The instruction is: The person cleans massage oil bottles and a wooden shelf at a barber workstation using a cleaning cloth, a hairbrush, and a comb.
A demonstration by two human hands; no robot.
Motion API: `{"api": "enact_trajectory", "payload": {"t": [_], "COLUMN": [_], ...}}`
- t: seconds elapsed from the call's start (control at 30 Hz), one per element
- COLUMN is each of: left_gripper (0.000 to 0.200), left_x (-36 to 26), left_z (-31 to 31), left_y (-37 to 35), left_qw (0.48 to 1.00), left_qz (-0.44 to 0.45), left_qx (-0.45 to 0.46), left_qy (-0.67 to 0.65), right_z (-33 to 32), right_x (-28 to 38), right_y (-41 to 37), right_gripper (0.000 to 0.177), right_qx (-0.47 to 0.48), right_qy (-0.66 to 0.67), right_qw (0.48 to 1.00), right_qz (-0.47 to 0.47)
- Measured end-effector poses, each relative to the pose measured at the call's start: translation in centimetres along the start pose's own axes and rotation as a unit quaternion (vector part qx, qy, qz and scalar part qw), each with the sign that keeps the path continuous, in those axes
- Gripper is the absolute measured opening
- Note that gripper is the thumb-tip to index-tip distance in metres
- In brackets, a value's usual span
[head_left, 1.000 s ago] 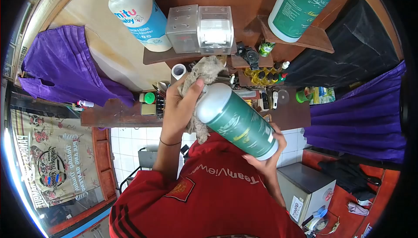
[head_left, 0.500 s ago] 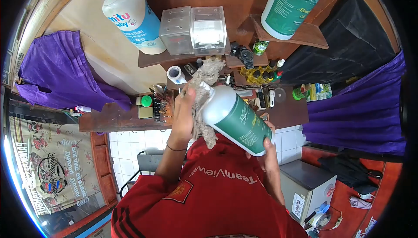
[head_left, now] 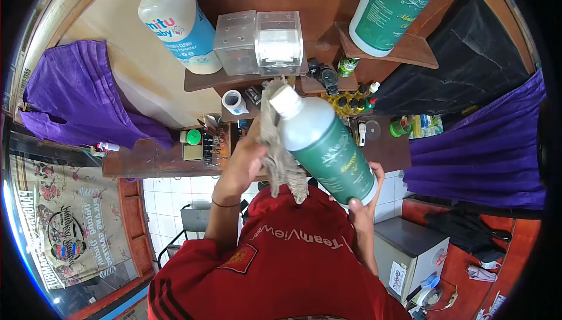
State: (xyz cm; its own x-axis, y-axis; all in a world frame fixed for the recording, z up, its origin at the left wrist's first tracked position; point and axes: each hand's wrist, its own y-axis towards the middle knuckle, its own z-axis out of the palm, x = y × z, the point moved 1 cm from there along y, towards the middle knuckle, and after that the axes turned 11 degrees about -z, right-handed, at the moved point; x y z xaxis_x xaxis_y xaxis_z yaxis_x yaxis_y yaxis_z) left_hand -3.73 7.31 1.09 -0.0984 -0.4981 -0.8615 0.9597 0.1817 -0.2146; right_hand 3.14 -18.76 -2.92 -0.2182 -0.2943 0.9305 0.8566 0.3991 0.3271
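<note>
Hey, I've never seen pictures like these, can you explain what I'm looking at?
There's no machine here, just a person's two bare hands. One camera, worn on that person's head, looks forward and down, so their red shirt fills the bottom of the view. The left hand holds a grey cloth beside a tilted, green-labelled bottle; the right hand holds that near its base. A baby powder bottle and clear plastic boxes stand on a wooden shelf.

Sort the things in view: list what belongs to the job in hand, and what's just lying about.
In the job: white plastic bottle with green label, in the right hand; shaggy grey cloth, in the left hand.

Apparently just lying about: white-and-blue powder bottle with pink cap; round black wristwatch; second green-labelled bottle, upper right.
</note>
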Motion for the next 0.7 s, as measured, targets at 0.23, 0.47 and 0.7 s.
{"api": "enact_trajectory", "payload": {"t": [0.23,0.47,0.7], "left_gripper": [0.031,0.020,0.024], "left_x": [0.1,-1.1,-1.1], "left_z": [1.1,-0.5,-0.2], "left_y": [-0.6,-1.3,-1.7], "left_qw": [0.983,0.967,0.989], "left_qz": [0.071,0.166,0.089], "left_qx": [0.066,-0.099,-0.088], "left_qy": [0.158,0.168,-0.082], "right_z": [0.2,-1.2,-1.1], "right_x": [-0.1,-0.1,-1.2], "right_y": [-0.5,0.3,0.9], "right_gripper": [0.101,0.102,0.101], "right_qx": [-0.057,-0.062,-0.098], "right_qy": [0.137,0.032,0.187], "right_qw": [0.986,0.998,0.977], "right_qz": [0.082,-0.008,0.022]}}
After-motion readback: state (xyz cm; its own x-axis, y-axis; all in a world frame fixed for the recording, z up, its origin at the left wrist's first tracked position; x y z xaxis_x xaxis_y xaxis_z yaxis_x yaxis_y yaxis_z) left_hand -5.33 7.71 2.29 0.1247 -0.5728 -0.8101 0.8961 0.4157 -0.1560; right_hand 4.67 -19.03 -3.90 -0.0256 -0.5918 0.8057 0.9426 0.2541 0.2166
